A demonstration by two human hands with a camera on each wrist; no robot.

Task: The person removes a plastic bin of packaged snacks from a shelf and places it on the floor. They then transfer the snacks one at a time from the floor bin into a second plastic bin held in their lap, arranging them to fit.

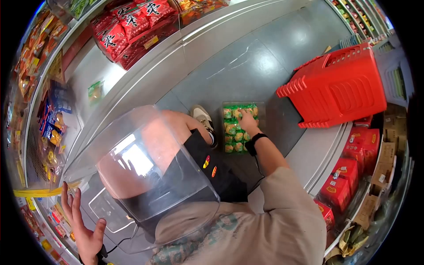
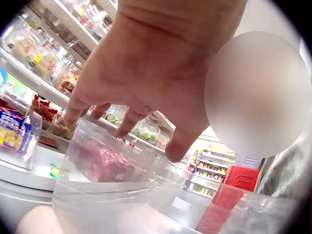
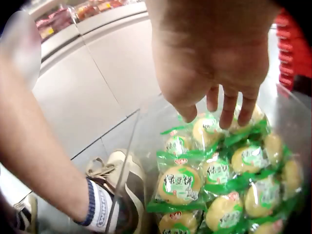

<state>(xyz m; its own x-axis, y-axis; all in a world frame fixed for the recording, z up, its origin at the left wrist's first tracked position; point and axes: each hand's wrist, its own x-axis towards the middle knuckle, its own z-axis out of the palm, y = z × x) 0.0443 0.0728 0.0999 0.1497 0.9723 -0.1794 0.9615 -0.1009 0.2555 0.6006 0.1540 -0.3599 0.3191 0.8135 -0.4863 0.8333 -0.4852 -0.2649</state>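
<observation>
My right hand (image 1: 248,122) reaches down into a clear plastic bin (image 1: 262,108) on the floor. Its fingers point downward, fingertips right at the cakes by the bin's far end. Round mung bean cakes (image 3: 179,184), each in a green-edged clear wrapper, fill that bin in rows. My left hand (image 1: 86,234) is raised at the lower left with its fingers spread, holding nothing. In the left wrist view, a second clear plastic bin (image 2: 105,190) is below the left hand; it lies tilted over my lap in the head view, and nothing shows inside it.
One green-wrapped packet (image 1: 95,91) lies on the white shelf to the left. Red snack bags (image 1: 132,26) are stacked at the top. Red shopping baskets (image 1: 340,86) stand on the right, above shelved red boxes (image 1: 342,185). My shoe (image 1: 202,118) is beside the floor bin.
</observation>
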